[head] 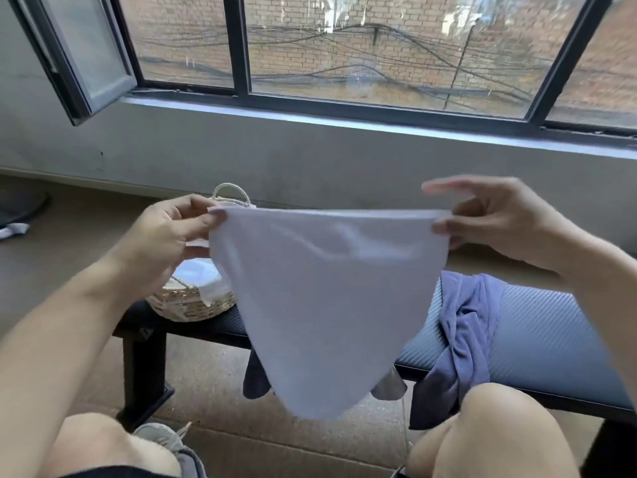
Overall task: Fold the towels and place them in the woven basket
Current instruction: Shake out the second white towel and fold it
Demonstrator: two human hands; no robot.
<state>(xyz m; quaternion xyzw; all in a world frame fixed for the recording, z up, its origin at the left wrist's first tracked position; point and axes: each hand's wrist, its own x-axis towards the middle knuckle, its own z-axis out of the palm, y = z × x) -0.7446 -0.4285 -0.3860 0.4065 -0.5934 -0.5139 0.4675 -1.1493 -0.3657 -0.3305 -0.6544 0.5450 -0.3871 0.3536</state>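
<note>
Now the left hand [172, 232] and right hand [489, 222] each pinch a top corner of the white towel [320, 298], held up for folding, and next the corners must meet

I hold a white towel [320, 298] stretched in the air, my left hand [172, 236] and right hand [496, 222] each pinching a top corner. Behind it, a woven basket [188, 301] with white cloth inside sits on a padded bench [551, 326] beside a crumpled purple towel [465, 326], below a window [344, 53].

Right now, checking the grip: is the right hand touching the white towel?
Touching. The head view shows the right hand pinching the white towel at its upper corner.
</note>
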